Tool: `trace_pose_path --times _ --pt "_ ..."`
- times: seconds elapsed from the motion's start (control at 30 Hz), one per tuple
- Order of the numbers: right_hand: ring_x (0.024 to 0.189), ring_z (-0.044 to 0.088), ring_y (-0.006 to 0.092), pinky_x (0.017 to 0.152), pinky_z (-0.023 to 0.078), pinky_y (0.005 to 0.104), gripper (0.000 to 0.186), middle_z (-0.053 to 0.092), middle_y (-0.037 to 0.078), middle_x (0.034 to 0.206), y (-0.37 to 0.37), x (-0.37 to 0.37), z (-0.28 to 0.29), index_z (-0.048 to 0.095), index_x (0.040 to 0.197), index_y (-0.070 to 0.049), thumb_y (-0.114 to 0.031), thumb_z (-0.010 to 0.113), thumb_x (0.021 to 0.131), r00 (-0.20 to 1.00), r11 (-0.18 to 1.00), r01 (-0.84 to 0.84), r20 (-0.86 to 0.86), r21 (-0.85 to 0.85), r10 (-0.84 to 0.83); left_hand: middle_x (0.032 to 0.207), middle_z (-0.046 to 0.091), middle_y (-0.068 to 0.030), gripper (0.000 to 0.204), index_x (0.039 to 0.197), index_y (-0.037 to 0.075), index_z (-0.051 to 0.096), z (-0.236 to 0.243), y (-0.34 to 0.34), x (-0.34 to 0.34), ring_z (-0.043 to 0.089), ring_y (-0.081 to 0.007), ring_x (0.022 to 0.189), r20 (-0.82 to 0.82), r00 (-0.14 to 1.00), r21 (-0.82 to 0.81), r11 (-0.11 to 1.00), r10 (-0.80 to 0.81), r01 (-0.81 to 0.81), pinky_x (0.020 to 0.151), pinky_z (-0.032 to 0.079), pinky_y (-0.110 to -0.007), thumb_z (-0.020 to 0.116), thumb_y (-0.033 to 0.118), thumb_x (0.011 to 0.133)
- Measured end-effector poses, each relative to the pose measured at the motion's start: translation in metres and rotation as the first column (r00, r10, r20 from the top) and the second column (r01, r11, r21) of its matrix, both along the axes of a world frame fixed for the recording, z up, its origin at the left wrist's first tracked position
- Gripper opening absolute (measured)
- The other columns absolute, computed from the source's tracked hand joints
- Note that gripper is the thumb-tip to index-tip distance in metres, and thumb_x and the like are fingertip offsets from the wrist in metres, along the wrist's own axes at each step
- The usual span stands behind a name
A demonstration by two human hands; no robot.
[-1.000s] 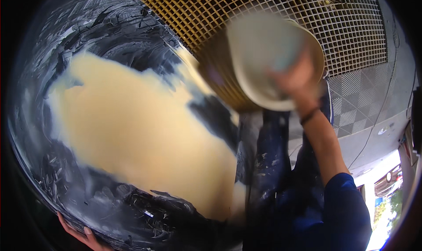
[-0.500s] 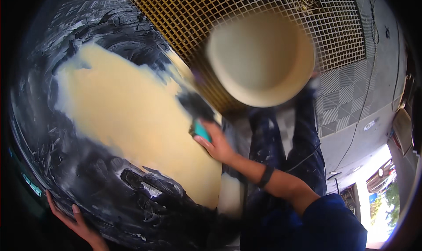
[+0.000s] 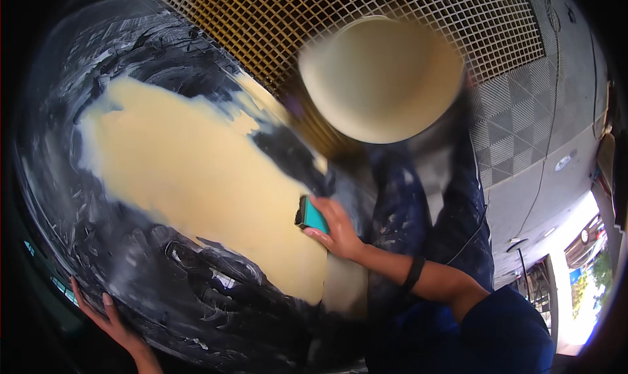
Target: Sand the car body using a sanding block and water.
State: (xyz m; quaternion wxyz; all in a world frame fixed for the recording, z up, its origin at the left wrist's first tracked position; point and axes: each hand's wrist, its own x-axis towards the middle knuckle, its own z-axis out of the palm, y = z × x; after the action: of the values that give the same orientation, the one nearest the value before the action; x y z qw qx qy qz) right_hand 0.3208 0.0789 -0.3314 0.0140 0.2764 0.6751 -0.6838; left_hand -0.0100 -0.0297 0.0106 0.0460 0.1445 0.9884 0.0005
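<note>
My right hand (image 3: pixel 333 227) grips a teal block with a dark face (image 3: pixel 314 213), pressed to the right part of a cream patch (image 3: pixel 196 184) on a large curved dark panel (image 3: pixel 118 60) streaked with white residue. My left hand (image 3: pixel 98 318) rests at the panel's lower-left edge, fingers apart, holding nothing. Right of the patch, above my dark-trousered legs, is a round container (image 3: pixel 386 79) with a pale interior and blurred edges.
A metal grating (image 3: pixel 510 27) spans the top, beside checkered floor tiles (image 3: pixel 510 106) and grey floor crossed by cables (image 3: pixel 540 194). A bright opening (image 3: pixel 582 302) shows at the lower right.
My right hand has come down from inside the container to the cream patch with the teal block, and slightly lower since half a second ago. The container appears slightly higher in view.
</note>
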Motion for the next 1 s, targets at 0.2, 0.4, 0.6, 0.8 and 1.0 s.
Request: trace_pose_path --times 0.2,0.4,0.6,0.8,1.0 --pt "0.107 0.056 0.0376 0.092 0.048 0.0442 0.07 0.056 0.019 0.118 0.0 -0.013 -0.107 0.046 0.144 0.0 -0.038 0.071 0.091 0.98 0.998 -0.036 0.197 0.042 0.027 0.158 0.035 -0.0145 0.062 0.152 0.001 0.037 -0.02 0.002 -0.01 0.027 -0.0274 0.149 0.015 0.999 0.031 0.998 -0.046 0.046 0.122 0.014 -0.042 0.055 0.028 0.1" --pt "0.115 0.055 0.039 0.101 0.045 0.0459 0.07 0.054 0.02 0.126 -0.021 0.057 0.006 0.045 0.145 0.001 -0.037 0.07 0.092 0.992 0.997 -0.074 0.104 -0.021 0.075 0.159 0.035 -0.0145 0.06 0.151 0.001 0.039 -0.001 -0.006 -0.005 0.029 -0.0277 0.149 -0.017 1.0 0.02 1.0 0.015 -0.015 0.122 0.016 -0.042 0.055 0.029 0.101" --pt "0.108 0.054 0.0396 0.096 0.045 0.0447 0.065 0.054 0.021 0.118 -0.033 0.056 -0.084 0.048 0.14 0.004 -0.037 0.066 0.094 0.976 0.997 -0.057 0.209 -0.058 0.068 0.159 0.034 -0.0142 0.059 0.15 0.001 0.04 -0.027 0.002 -0.011 0.029 -0.0266 0.149 0.01 1.0 0.138 0.99 0.001 -0.002 0.122 0.02 -0.042 0.055 0.03 0.101" --pt "0.113 0.053 0.0391 0.097 0.043 0.0464 0.074 0.053 0.021 0.127 -0.004 0.066 0.1 0.045 0.143 0.003 -0.034 0.076 0.086 0.991 0.995 -0.076 0.108 -0.063 0.082 0.157 0.037 -0.0156 0.058 0.149 0.0 0.042 -0.014 -0.003 -0.009 0.031 -0.0249 0.147 -0.003 1.0 0.146 0.989 -0.013 0.013 0.121 0.022 -0.038 0.057 0.028 0.101" --pt "0.114 0.058 0.0355 0.099 0.048 0.0437 0.097 0.056 0.019 0.125 0.036 0.079 0.103 0.042 0.145 0.001 -0.032 0.092 0.069 0.991 0.929 -0.124 -0.085 -0.348 0.1 0.157 0.038 -0.0146 0.057 0.149 0.0 0.042 -0.008 -0.016 -0.018 0.031 -0.0264 0.147 -0.033 0.995 0.048 0.995 -0.091 0.093 0.122 0.018 -0.04 0.058 0.026 0.1"
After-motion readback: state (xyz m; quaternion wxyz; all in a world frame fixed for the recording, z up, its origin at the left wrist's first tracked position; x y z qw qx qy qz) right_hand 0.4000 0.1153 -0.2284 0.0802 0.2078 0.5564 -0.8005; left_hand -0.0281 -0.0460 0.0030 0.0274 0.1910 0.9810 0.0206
